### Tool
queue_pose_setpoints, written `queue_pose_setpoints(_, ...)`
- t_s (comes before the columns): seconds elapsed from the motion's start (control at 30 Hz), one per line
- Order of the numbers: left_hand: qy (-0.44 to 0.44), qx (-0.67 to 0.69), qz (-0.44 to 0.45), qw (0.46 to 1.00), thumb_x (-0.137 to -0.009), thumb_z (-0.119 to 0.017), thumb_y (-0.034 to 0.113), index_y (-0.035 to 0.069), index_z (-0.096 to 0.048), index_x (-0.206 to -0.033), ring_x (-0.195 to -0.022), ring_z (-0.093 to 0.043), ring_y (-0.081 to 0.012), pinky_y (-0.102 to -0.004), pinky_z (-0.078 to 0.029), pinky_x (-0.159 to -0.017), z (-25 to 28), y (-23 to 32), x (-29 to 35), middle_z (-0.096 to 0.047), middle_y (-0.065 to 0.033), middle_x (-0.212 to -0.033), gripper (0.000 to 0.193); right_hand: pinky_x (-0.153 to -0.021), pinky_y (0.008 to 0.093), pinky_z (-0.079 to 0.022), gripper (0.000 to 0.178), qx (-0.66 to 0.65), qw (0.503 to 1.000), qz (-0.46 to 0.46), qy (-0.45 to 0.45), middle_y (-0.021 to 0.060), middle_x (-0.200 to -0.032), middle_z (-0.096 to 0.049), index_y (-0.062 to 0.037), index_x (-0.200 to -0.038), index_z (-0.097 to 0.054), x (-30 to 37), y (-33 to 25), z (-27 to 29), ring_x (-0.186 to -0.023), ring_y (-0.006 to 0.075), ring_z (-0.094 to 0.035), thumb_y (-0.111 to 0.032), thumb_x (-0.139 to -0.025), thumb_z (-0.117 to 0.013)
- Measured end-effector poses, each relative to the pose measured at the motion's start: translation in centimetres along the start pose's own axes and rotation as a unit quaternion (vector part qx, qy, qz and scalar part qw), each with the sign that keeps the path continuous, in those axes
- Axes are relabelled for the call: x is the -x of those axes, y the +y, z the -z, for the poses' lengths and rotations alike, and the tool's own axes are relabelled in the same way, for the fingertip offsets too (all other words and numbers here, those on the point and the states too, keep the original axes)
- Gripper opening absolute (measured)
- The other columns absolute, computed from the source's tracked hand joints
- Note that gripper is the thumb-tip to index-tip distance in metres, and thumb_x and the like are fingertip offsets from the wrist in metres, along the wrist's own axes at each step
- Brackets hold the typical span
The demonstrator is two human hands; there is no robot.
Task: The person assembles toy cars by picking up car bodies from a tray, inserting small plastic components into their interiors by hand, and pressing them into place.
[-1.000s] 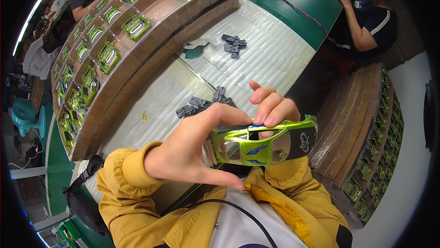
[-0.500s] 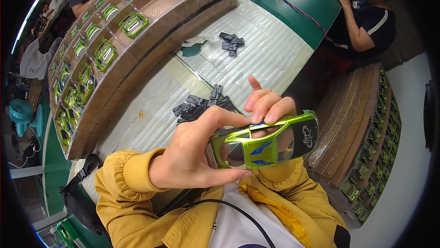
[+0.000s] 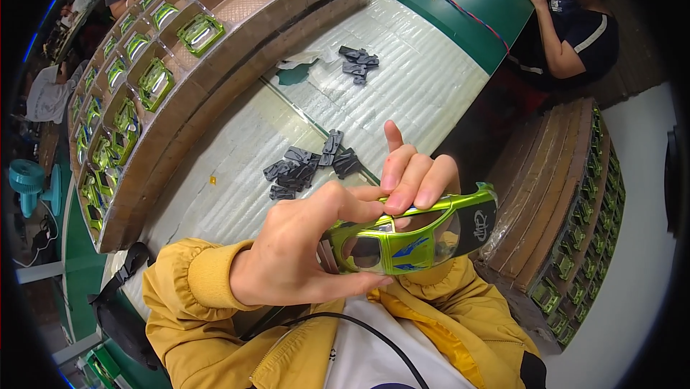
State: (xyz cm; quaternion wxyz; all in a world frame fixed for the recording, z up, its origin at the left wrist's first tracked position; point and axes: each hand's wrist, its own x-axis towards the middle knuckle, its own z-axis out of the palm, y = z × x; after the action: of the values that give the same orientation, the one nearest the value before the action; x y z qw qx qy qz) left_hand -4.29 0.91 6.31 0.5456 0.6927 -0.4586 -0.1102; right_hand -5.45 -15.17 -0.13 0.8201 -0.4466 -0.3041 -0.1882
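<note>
A bright green toy car body shell (image 3: 412,251), with blue markings on the roof and a black panel at its right end, is held tilted in front of my chest. My left hand (image 3: 287,249) grips its left end, thumb along the lower edge and fingers at the upper edge. The fingers of my right hand (image 3: 420,179) press on the upper side edge by the windows, one finger raised. My right thumb is hidden behind the shell. Just beyond my hands lies a pile of small dark grey plastic parts (image 3: 298,166).
A second cluster of dark parts (image 3: 357,63) lies farther off on the foam-covered bench (image 3: 410,94). A compartment tray (image 3: 208,98) of green shells rises at left; stacked trays (image 3: 532,223) stand at right. A teal fan (image 3: 27,180) is far left. Two co-workers sit beyond.
The shell has dipped a little at its left end, and my right fingers have shifted slightly along its upper edge toward my left fingertips. The whole view has moved slightly.
</note>
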Motion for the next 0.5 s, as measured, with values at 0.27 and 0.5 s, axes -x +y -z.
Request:
queue_pose_setpoints(0.27,-0.021,0.103,0.049,0.993,-0.057,-0.080,0.007,-0.002,-0.038,-0.094,-0.104,-0.052,-0.0292,-0.0362,-0.044,-0.084,-0.13,-0.19,-0.06,-0.054,-0.0219,-0.101,0.057,-0.106,0.0425,-0.009,0.029,0.008,1.000,0.014,-0.017,0.0023,-0.075,-0.063,-0.0148,-0.079,-0.049,-0.45,-0.29,0.37,-0.083,0.0144,-0.055,-0.004,-0.066,-0.071)
queue_pose_setpoints(0.5,0.055,0.158,0.037,0.985,-0.060,-0.079,0.012,-0.003,-0.043,-0.092,-0.088,-0.061,-0.0238,-0.0284,-0.047,-0.073,-0.68,-0.42,0.14,-0.057,-0.0237,-0.100,0.051,-0.105,0.0455,-0.013,0.018,-0.038,0.999,0.017,0.026,0.0049,-0.079,-0.063,-0.0130,-0.081,-0.049,-0.22,-0.56,-0.56,-0.089,0.0188,-0.056,-0.011,-0.074,-0.066)
